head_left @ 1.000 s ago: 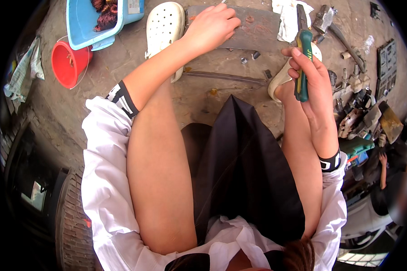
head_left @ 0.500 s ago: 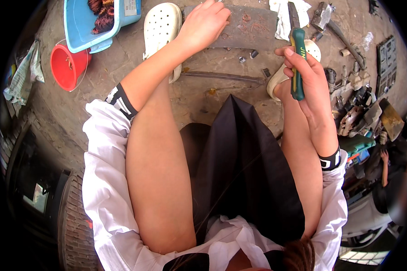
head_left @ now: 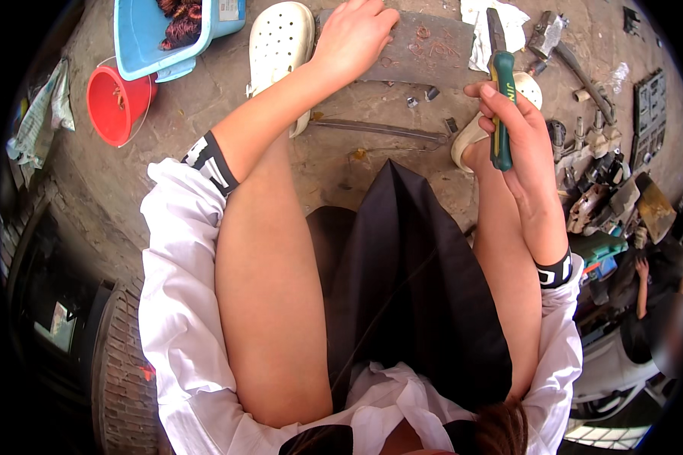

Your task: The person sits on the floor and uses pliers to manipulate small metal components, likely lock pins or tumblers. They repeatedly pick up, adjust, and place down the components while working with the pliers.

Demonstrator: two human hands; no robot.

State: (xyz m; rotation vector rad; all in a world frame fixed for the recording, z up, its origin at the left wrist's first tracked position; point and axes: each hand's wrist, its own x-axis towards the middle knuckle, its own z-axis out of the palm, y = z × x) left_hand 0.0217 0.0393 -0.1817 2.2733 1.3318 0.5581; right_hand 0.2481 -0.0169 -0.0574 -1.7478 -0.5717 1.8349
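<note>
My right hand is wrapped round the green handle of a flat-bladed tool. Its narrow dark metal blade points away from me, over a white cloth; I cannot tell if it is a file or a knife. At the far edge of the view, my left hand rests over the left part of a dark metal plate. Its fingers are curled together, and what they hold, if anything, is hidden. Small copper-coloured curls of wire lie on the plate, between the two hands.
At the left stand a blue basin holding dark reddish bundles and a red bucket. A hammer, the white cloth and several metal parts lie to the right. A metal strip lies nearer. Another person is at the right.
The floor things at the left and top have shifted slightly right and down in the view. My right hand keeps its grip on the green-handled tool; my left hand stays over the plate.
</note>
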